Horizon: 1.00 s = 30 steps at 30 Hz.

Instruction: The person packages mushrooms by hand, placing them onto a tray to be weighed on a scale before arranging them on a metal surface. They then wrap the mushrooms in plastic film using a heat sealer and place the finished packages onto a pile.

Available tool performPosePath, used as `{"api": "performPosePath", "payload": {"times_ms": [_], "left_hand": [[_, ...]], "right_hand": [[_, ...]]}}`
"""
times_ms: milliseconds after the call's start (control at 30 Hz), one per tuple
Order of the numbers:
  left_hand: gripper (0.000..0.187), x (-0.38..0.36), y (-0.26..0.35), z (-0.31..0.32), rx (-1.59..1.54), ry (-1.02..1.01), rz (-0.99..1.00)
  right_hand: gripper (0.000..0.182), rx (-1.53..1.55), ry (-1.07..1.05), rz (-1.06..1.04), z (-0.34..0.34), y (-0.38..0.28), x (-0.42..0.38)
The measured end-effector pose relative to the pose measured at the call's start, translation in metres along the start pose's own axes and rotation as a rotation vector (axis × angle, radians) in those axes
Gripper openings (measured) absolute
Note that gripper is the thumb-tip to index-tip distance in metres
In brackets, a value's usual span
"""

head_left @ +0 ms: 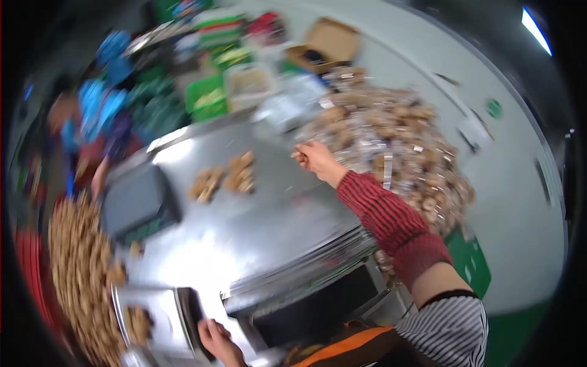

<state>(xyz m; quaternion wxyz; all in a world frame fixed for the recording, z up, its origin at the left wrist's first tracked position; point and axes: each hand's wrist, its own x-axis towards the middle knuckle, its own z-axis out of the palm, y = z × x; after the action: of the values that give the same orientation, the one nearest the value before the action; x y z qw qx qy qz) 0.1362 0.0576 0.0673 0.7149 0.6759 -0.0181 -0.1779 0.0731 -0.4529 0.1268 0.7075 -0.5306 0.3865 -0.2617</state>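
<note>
My right hand (315, 160) reaches over the steel table (287, 214), fingers curled together; I cannot make out anything in them. It is nearest to a heap of clear plastic bags (379, 131) filled with light-brown pieces, their kind blurred. Low in view, my left hand (219, 342) has its fingers bent in beside the dark edge of a scale (191, 318); whether it holds something is hidden. On the scale's pale tray (160, 300) lies a small brown clump (139, 324). Two groups of brown pieces (206, 183) (240, 172) rest on the table.
A grey box-shaped device (136, 199) stands at the table's left. Beyond it are many stacked brown pieces (79, 263) and a person in blue (98, 113). Green crates (206, 98), a white bin (251, 84) and a cardboard box (330, 44) stand at the back.
</note>
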Motion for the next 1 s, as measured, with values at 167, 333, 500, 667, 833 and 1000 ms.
{"api": "performPosePath", "payload": {"times_ms": [167,333,500,667,833,1000], "left_hand": [[0.012,0.005,0.012,-0.092,0.000,0.452,0.150],[0.056,0.042,0.010,-0.209,0.649,0.849,0.377],[0.113,0.107,0.012,-0.290,1.148,0.470,0.311],[0.125,0.147,0.034,-0.292,1.313,0.264,0.285],[0.118,0.144,0.033,-0.255,1.034,0.172,0.173],[0.115,0.140,0.050,-0.195,0.996,0.074,0.428]], "right_hand": [[0.026,-0.403,-0.564,0.095,0.222,0.064,-0.088],[0.044,-0.463,-1.137,0.143,0.370,0.134,-0.157],[0.097,-0.587,-1.101,0.324,0.491,0.185,-0.185],[0.100,-0.734,-0.892,0.015,0.555,0.248,-0.188],[0.097,-0.891,-0.836,0.016,0.531,0.250,-0.188],[0.086,-0.746,-0.630,-0.229,0.442,0.192,-0.188]]}}
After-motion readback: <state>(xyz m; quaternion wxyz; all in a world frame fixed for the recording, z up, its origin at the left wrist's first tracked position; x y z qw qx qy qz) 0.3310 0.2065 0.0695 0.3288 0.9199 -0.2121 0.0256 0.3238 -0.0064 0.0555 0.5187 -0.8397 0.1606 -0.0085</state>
